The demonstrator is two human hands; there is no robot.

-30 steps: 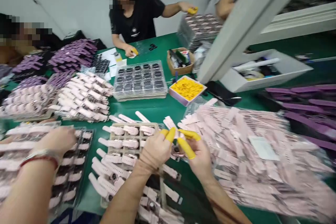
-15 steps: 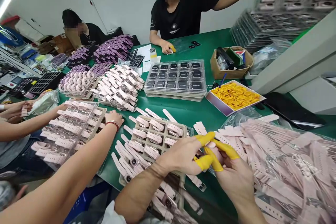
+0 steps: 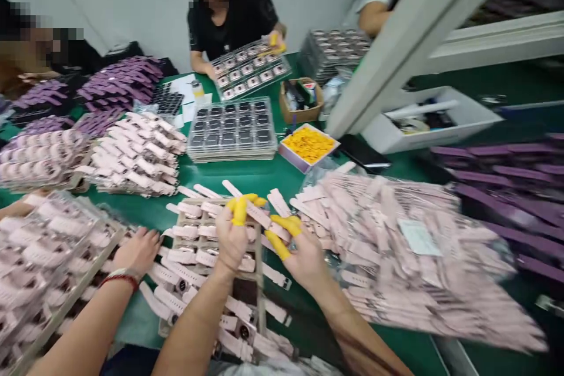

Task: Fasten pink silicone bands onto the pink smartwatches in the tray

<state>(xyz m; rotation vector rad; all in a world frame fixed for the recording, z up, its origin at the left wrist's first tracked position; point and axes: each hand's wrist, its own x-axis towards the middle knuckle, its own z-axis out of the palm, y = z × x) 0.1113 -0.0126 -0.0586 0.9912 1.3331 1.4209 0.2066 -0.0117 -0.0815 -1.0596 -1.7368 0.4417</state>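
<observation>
Yellow finger cots cover fingertips on both of my hands. A pale pink watch strap (image 3: 259, 215) is stretched between them, its one end pinched by my left hand (image 3: 233, 235) and its other by my right hand (image 3: 304, 249). Whether a watch body is attached is hidden by the fingers. Under and beside my left hand lies a beige compartment tray (image 3: 261, 294) with pink-strapped watches (image 3: 187, 232) in its cells. More watches with straps laid out straight (image 3: 176, 279) cover its near part. Right of my right hand spreads a large heap of bagged pink straps (image 3: 388, 235).
A co-worker's hand (image 3: 136, 249) with a red bracelet rests left of the tray. Opposite, a person holds a clear tray of watches (image 3: 251, 70). A stack of trays (image 3: 233, 155), a box of yellow finger cots (image 3: 308, 144), and a slanting post (image 3: 396, 41) stand beyond.
The view has swung to the right. My hands have drawn apart, with the strap now stretched between them. The person opposite has brought the watch tray down in front of them.
</observation>
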